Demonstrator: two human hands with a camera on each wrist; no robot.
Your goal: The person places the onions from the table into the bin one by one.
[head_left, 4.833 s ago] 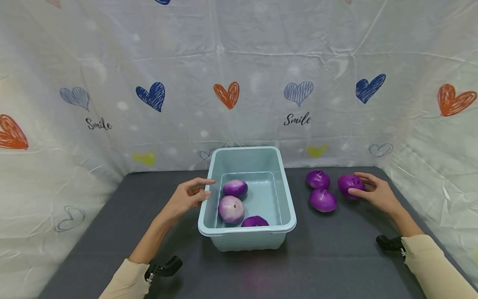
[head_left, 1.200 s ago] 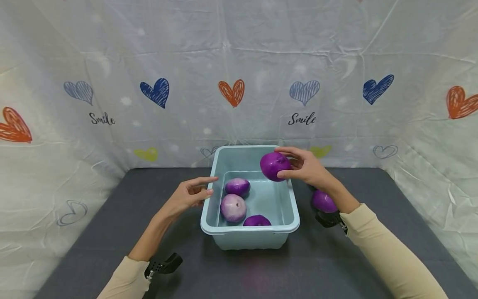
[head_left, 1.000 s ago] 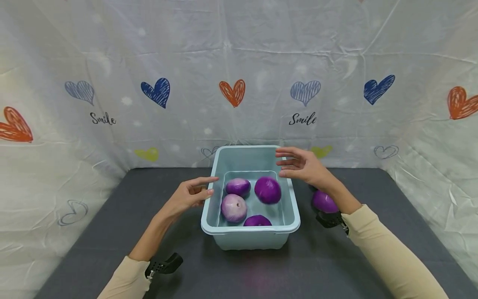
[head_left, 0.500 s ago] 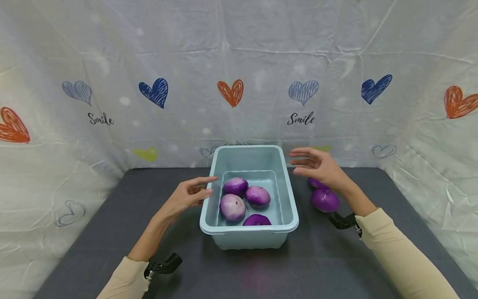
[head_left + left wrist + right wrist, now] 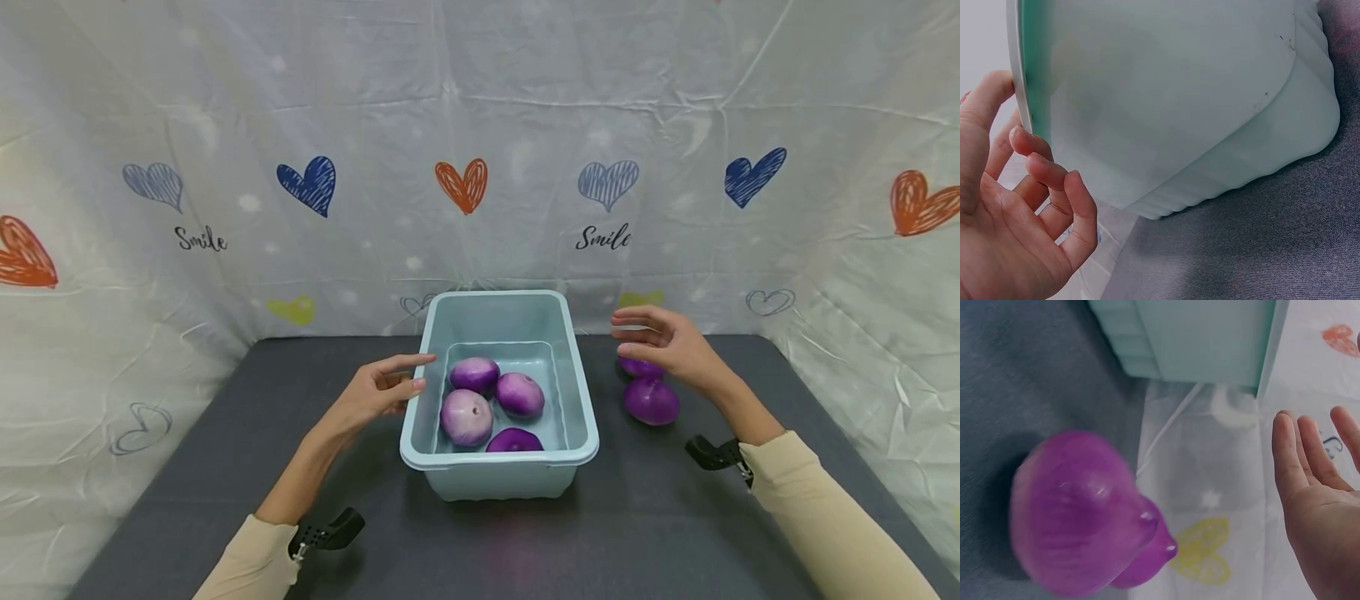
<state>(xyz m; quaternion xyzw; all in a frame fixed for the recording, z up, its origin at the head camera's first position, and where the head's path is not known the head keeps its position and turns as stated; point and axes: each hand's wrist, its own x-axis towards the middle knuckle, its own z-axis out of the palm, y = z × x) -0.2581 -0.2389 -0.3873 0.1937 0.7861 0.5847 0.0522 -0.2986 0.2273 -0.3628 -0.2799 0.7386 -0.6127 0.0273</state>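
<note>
A light blue plastic bin (image 5: 498,482) stands mid-table with several purple onions in it, among them a pale onion (image 5: 467,417) and a purple-pink onion (image 5: 520,395). At its left rim, my left hand (image 5: 382,387) pinches the edge with index finger and thumb; the other fingers curl loosely outside the wall (image 5: 1166,112). My right hand (image 5: 667,343) is in the air right of the bin, fingers apart and holding nothing. Below it, two onions lie on the table: a near onion (image 5: 652,401) and a far onion (image 5: 639,367), partly hidden by the hand.
The dark grey cloth (image 5: 495,550) covers the table. A white curtain (image 5: 390,167) printed with hearts hangs close behind the table and along both sides. A black strap device (image 5: 720,454) sits on the right wrist.
My right hand took an onion from the right side of the table and let it go into the bin. It has since moved back right, over the two onions. My left hand stays put.
</note>
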